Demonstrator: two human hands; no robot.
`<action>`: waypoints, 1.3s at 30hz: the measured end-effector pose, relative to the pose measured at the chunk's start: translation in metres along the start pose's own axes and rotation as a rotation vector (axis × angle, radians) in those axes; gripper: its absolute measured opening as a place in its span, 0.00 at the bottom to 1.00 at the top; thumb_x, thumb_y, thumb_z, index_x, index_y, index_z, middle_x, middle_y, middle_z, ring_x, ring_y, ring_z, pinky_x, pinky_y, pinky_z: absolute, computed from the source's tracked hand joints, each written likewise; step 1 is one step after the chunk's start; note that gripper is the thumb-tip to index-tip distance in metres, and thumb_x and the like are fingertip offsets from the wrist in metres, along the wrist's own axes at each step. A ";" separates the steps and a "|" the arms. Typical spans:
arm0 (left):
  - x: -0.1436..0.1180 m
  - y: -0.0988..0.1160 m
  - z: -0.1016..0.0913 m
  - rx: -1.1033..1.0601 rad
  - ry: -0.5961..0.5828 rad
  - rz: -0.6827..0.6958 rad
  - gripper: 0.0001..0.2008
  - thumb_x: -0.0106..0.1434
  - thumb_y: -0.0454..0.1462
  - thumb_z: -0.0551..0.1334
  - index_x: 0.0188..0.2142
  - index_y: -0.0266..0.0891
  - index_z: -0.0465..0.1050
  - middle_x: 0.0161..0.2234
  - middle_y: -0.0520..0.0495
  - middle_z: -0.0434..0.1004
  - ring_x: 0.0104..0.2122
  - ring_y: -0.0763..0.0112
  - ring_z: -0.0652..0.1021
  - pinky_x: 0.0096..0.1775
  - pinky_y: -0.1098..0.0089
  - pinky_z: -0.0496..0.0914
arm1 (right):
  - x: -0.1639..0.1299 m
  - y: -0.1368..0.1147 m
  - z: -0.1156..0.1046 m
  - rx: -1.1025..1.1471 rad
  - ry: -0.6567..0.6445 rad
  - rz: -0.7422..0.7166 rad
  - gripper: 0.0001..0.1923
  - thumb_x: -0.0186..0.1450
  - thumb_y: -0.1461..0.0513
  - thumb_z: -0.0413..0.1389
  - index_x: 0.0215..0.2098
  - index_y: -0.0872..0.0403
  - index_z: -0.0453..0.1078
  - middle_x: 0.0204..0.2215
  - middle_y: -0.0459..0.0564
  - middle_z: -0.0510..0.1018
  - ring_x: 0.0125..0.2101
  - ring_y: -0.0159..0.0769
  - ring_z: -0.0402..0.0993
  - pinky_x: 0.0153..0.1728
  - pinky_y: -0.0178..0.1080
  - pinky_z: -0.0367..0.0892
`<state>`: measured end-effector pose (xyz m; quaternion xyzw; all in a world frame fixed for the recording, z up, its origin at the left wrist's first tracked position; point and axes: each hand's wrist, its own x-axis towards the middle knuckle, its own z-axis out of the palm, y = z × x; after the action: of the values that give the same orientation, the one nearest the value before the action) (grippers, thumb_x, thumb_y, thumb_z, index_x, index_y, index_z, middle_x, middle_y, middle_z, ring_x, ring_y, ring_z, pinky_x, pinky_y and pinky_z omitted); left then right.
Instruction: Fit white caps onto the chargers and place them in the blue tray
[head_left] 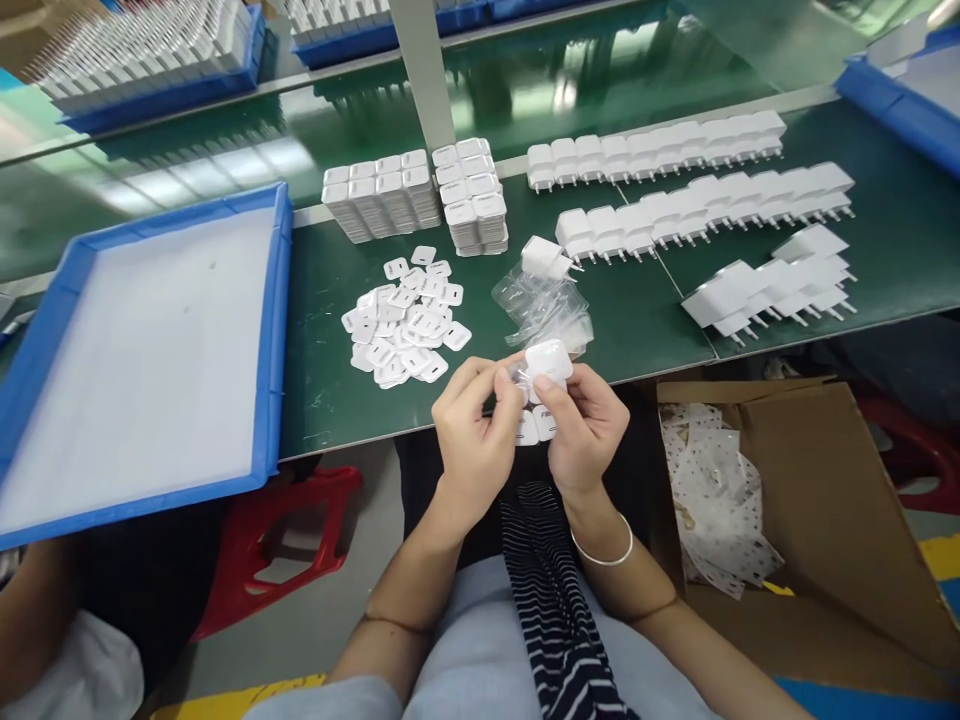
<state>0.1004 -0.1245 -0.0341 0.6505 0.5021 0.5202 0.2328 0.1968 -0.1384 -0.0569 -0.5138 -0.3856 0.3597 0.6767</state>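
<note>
At the table's front edge, my right hand grips several white plastic face plates, thumb on top. My left hand is pinched beside them, with a bit of clear film at its fingertips. Just beyond the hands lies a heap of clear plastic film, with a white plug adapter behind it. To the left is a loose pile of face plates, each with a small slot. Neatly stacked plates stand behind that pile.
Rows of white plug adapters stand at the right, pins toward me. A blue-rimmed tray overhangs the table at left. An open cardboard box with scrap sheets sits lower right. A red stool and another person's arm are at lower left.
</note>
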 end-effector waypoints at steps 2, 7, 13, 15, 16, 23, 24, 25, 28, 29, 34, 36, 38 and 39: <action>0.006 -0.004 -0.004 0.009 0.040 -0.018 0.17 0.75 0.38 0.55 0.29 0.39 0.74 0.27 0.51 0.71 0.28 0.74 0.71 0.33 0.69 0.66 | 0.000 -0.002 -0.001 -0.018 0.046 -0.009 0.06 0.65 0.59 0.62 0.31 0.50 0.75 0.22 0.42 0.76 0.22 0.33 0.71 0.25 0.37 0.67; 0.038 -0.036 -0.034 0.283 0.334 0.073 0.19 0.76 0.42 0.52 0.33 0.40 0.76 0.30 0.48 0.68 0.33 0.68 0.71 0.40 0.65 0.67 | 0.014 -0.012 -0.023 0.030 0.136 -0.018 0.07 0.65 0.63 0.62 0.29 0.50 0.73 0.21 0.42 0.74 0.20 0.31 0.69 0.21 0.34 0.63; 0.057 -0.059 -0.056 0.736 -0.081 0.124 0.17 0.71 0.42 0.59 0.55 0.44 0.78 0.61 0.35 0.72 0.62 0.42 0.66 0.60 0.44 0.58 | 0.032 -0.008 -0.050 0.025 0.068 0.044 0.09 0.64 0.61 0.62 0.25 0.51 0.71 0.20 0.42 0.69 0.21 0.29 0.62 0.20 0.33 0.59; 0.055 -0.060 -0.056 0.714 -0.156 0.074 0.17 0.70 0.45 0.61 0.55 0.45 0.78 0.62 0.37 0.73 0.63 0.41 0.66 0.61 0.42 0.58 | 0.032 -0.005 -0.050 0.017 0.024 0.067 0.09 0.64 0.60 0.63 0.26 0.51 0.72 0.21 0.42 0.69 0.22 0.30 0.62 0.21 0.33 0.59; 0.054 -0.061 -0.056 0.710 -0.157 0.041 0.18 0.70 0.47 0.61 0.54 0.45 0.78 0.61 0.36 0.73 0.63 0.40 0.66 0.61 0.41 0.58 | 0.032 -0.004 -0.050 0.009 0.001 0.074 0.09 0.64 0.59 0.63 0.26 0.51 0.72 0.21 0.42 0.69 0.22 0.30 0.62 0.22 0.33 0.59; 0.053 -0.044 -0.041 0.412 0.062 0.218 0.16 0.69 0.39 0.62 0.56 0.49 0.77 0.56 0.41 0.77 0.57 0.51 0.75 0.59 0.48 0.67 | 0.033 0.000 -0.054 0.005 -0.092 0.154 0.09 0.65 0.58 0.63 0.28 0.52 0.73 0.22 0.42 0.69 0.23 0.29 0.62 0.23 0.33 0.58; 0.052 -0.037 -0.036 0.313 -0.019 0.316 0.18 0.69 0.38 0.63 0.58 0.51 0.75 0.57 0.43 0.77 0.57 0.54 0.76 0.58 0.52 0.70 | 0.034 -0.001 -0.055 -0.004 -0.120 0.167 0.09 0.65 0.58 0.64 0.28 0.52 0.73 0.22 0.42 0.69 0.23 0.29 0.61 0.23 0.33 0.58; 0.050 -0.029 -0.030 0.225 -0.145 0.406 0.20 0.69 0.37 0.63 0.60 0.52 0.73 0.58 0.44 0.76 0.57 0.56 0.76 0.57 0.54 0.72 | 0.035 -0.001 -0.057 -0.009 -0.151 0.173 0.10 0.65 0.58 0.64 0.28 0.52 0.72 0.22 0.41 0.68 0.23 0.29 0.61 0.23 0.33 0.58; 0.044 -0.013 -0.010 0.058 -0.488 0.532 0.23 0.71 0.34 0.61 0.63 0.52 0.69 0.60 0.44 0.75 0.58 0.59 0.77 0.56 0.56 0.74 | 0.036 -0.005 -0.061 0.014 -0.249 0.159 0.10 0.65 0.57 0.64 0.28 0.52 0.72 0.22 0.41 0.69 0.23 0.29 0.61 0.22 0.32 0.58; 0.042 -0.011 -0.004 0.023 -0.520 0.521 0.22 0.71 0.33 0.60 0.63 0.50 0.70 0.59 0.43 0.77 0.57 0.61 0.77 0.57 0.57 0.74 | 0.036 -0.006 -0.061 0.027 -0.281 0.155 0.09 0.65 0.58 0.65 0.29 0.52 0.72 0.23 0.41 0.69 0.23 0.29 0.61 0.22 0.32 0.59; 0.038 -0.011 0.009 -0.082 -0.513 0.350 0.18 0.71 0.31 0.59 0.58 0.45 0.75 0.54 0.42 0.79 0.54 0.65 0.79 0.55 0.62 0.76 | 0.036 -0.008 -0.057 0.049 -0.318 0.180 0.11 0.58 0.60 0.70 0.36 0.51 0.76 0.26 0.41 0.74 0.25 0.29 0.66 0.26 0.32 0.66; 0.039 -0.009 0.007 -0.099 -0.572 0.312 0.20 0.73 0.30 0.55 0.59 0.46 0.74 0.56 0.42 0.78 0.55 0.64 0.79 0.57 0.60 0.75 | 0.036 -0.006 -0.056 0.032 -0.274 0.177 0.08 0.60 0.59 0.69 0.36 0.51 0.77 0.25 0.41 0.73 0.25 0.29 0.66 0.26 0.32 0.65; 0.041 -0.006 0.004 -0.113 -0.608 0.272 0.20 0.73 0.30 0.53 0.59 0.46 0.74 0.57 0.42 0.77 0.56 0.63 0.78 0.58 0.58 0.75 | 0.037 -0.004 -0.056 0.001 -0.251 0.149 0.07 0.62 0.58 0.68 0.35 0.51 0.78 0.24 0.41 0.74 0.24 0.30 0.65 0.26 0.33 0.65; 0.042 -0.004 0.003 -0.114 -0.606 0.252 0.19 0.72 0.32 0.55 0.58 0.45 0.74 0.56 0.42 0.78 0.56 0.62 0.78 0.57 0.59 0.75 | 0.037 -0.003 -0.056 -0.019 -0.252 0.124 0.06 0.62 0.58 0.67 0.36 0.51 0.79 0.24 0.42 0.74 0.25 0.30 0.66 0.26 0.33 0.65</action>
<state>0.0995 -0.0845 -0.0197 0.8185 0.2958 0.3551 0.3412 0.2634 -0.1295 -0.0584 -0.4938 -0.4385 0.4589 0.5944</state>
